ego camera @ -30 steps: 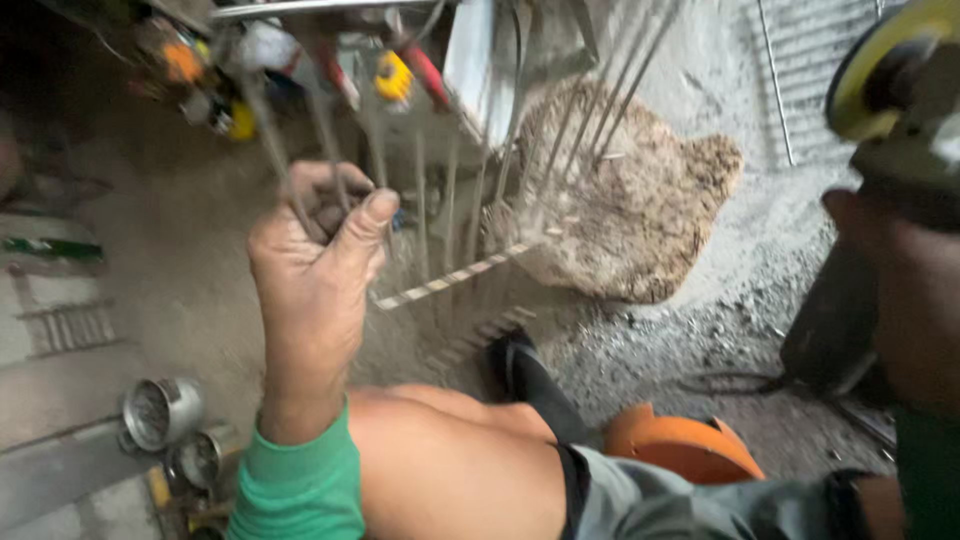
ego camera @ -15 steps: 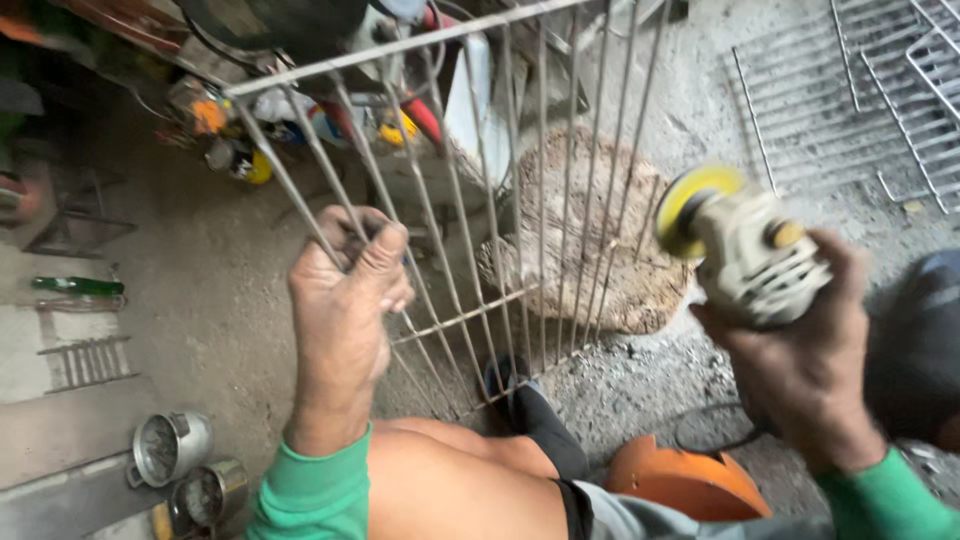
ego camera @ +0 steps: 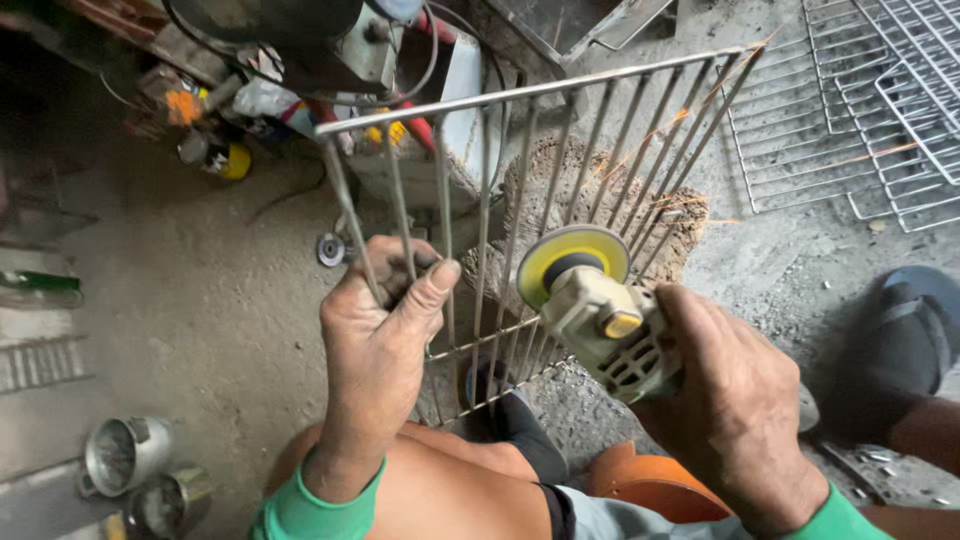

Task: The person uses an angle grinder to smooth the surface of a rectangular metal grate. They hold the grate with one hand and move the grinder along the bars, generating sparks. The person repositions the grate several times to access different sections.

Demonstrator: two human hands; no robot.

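Your left hand (ego camera: 375,340) clamps the wire rack (ego camera: 520,230) by its bars, propped upright over your knee above the floor, steadying it. Your right hand (ego camera: 735,400) grips the angle grinder (ego camera: 590,300), disc against a bar, sparks flying away.

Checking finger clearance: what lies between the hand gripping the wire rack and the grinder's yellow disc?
In the head view, only a few upright rack wires separate the left hand from the disc.
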